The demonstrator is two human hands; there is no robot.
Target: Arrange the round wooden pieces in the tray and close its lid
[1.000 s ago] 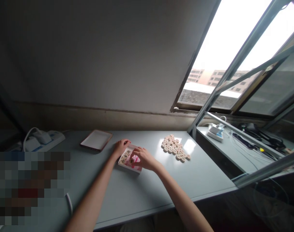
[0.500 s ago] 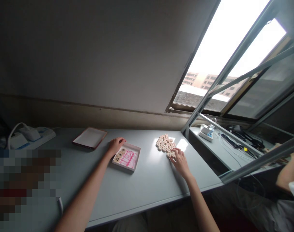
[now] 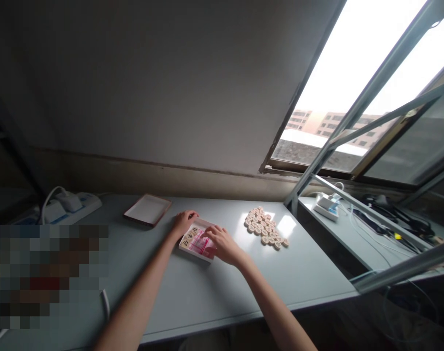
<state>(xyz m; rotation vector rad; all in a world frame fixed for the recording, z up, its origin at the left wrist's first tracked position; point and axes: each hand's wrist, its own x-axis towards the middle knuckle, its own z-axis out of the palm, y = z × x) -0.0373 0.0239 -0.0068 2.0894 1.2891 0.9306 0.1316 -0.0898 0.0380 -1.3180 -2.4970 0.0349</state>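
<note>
Leftmost, a lid [image 3: 147, 210] lies on the desk [image 3: 214, 292]. Next, the left hand [image 3: 183, 223] curls over the far left rim of the box [image 3: 193, 252], holding it. The right hand [image 3: 222, 242] hovers fingers-down over the box's pink-lined floor, beside three seated pieces [image 3: 189, 237]; whether it pinches one I cannot tell. The loose pile [image 3: 265, 229] lies farther right, nearer this hand.

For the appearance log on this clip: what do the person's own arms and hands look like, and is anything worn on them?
The left hand and right hand are ungloved. The arms behind them are bare down to the bottom edge of the picture, with no sleeves in view. No watch or bracelet shows at either wrist. Rings would be too small to tell.
</note>
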